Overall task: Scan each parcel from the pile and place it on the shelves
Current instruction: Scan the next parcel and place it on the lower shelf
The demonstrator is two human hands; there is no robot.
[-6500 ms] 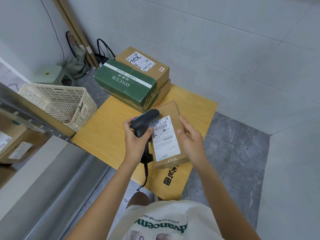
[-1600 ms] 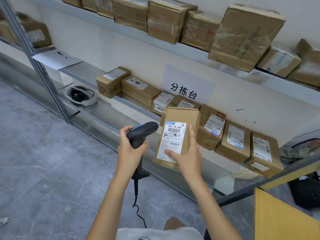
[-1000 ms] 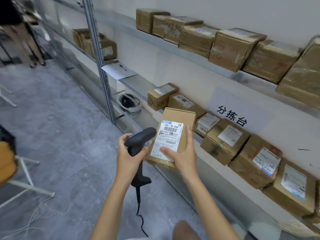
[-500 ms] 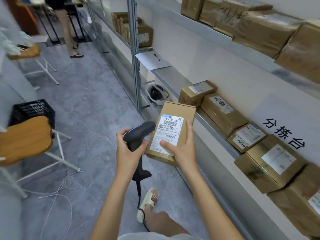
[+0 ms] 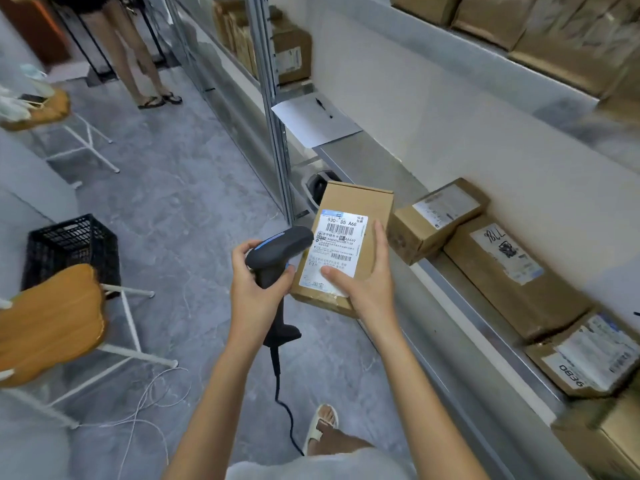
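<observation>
Head view shows us beside long metal shelves (image 5: 460, 327) running along the white wall on our right, with brown parcels lined up on the lower shelf (image 5: 512, 282) and more on the one above. Across the grey floor (image 5: 180, 202) stand a wooden stool (image 5: 48, 323) with white legs and a black crate (image 5: 72, 244) behind it, and another person's legs (image 5: 135, 64) show far up the aisle. We hold our parcel (image 5: 346, 247) in the air just in front of the lower shelf, label facing up. Our right hand (image 5: 363, 289) grips its near end, thumb lying across the white label (image 5: 334, 251) and fingers wrapped along the right edge. Our left hand (image 5: 258, 285) is curled round the handle of the black scanner (image 5: 277, 254), whose head sits just beside the label's left edge. On the shelf ahead a sheet of paper (image 5: 315, 123) carries a pen (image 5: 323, 107).
</observation>
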